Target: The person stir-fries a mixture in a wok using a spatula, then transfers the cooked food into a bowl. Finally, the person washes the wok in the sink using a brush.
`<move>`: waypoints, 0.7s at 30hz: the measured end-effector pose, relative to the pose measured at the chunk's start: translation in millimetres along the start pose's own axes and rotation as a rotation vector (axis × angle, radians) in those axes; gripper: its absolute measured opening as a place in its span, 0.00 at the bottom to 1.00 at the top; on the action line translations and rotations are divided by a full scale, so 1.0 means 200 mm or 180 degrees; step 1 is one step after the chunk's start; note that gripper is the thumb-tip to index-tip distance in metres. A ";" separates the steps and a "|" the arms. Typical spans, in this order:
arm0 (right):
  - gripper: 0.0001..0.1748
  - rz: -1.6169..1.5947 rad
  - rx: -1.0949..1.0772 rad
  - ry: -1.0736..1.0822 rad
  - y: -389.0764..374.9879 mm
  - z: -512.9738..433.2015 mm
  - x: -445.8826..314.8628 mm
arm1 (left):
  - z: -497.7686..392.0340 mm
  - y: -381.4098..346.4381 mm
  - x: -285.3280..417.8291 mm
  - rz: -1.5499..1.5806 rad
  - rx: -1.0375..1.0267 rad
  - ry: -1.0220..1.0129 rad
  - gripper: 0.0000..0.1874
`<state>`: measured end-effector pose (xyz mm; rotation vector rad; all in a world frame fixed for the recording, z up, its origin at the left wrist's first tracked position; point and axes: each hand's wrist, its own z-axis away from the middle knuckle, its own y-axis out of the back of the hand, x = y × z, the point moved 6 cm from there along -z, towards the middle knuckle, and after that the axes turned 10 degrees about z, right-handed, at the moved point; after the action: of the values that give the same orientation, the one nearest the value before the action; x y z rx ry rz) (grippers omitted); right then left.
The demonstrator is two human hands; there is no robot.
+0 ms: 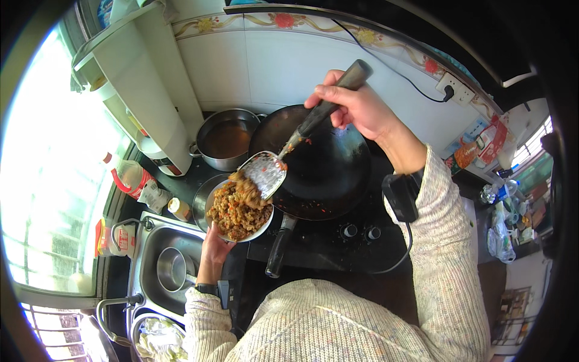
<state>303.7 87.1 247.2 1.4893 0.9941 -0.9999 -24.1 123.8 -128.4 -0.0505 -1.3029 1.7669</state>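
My right hand [350, 106] grips the dark handle of a metal wok spatula [267, 174], its blade tilted down over a white bowl [267, 227]. Cooked minced food with red bits [237, 212] is heaped in the bowl, and a clump appears blurred at the blade's edge. From below and the left, my left hand [216, 246] holds the bowl by its rim and side. Behind the spatula a black wok [330, 167] sits on the stove, with a few red scraps on its inner wall. The wok's handle [280, 249] points toward me.
A steel pot [228, 156] with brownish liquid stands left of the wok. At lower left is a sink [158, 226] holding a small metal pan [172, 270]. Bottles and a small jar [179, 209] line the window side. Stove knobs [350, 231] lie below the wok.
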 end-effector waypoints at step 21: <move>0.10 -0.0710 0.0903 0.0935 -0.29 0.29 -0.15 | 0.11 -0.01 0.19 0.0615 -0.0285 -0.0339 0.23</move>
<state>234.7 33.3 252.4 1.8264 1.2904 -1.1374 -55.5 133.1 -99.8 -0.1384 -1.4961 1.8940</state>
